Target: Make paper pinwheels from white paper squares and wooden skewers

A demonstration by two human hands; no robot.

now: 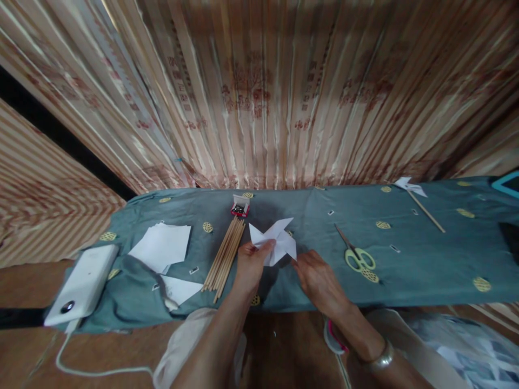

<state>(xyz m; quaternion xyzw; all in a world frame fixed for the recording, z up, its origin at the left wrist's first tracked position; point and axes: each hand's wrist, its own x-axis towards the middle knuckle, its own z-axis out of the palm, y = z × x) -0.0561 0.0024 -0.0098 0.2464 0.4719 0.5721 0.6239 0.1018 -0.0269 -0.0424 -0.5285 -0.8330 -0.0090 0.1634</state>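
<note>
A folded white paper pinwheel [286, 246] is held above the cloth in the middle of the table. My left hand [250, 266] grips it from the left, the thumb pressed on its centre. On the other side, my right hand [319, 279] is closed, its fingertips at the pinwheel's lower right corner; the exact grip is partly hidden. Just left of my left hand lies a bundle of thin wooden sticks [225, 258]. Behind them stands a small open red-and-white box [240, 207] with small dark pieces inside. Scissors [357, 254] with yellow-green handles lie right of my right hand.
White paper sheets [164, 243] and a folded paper piece [180, 290] lie on the left. A white power bank [83, 283] with a cable sits at the left edge. Far right, a white pinwheel on a stick [424, 204] rests on the green tablecloth [425, 265]. Curtains [259, 135] hang behind.
</note>
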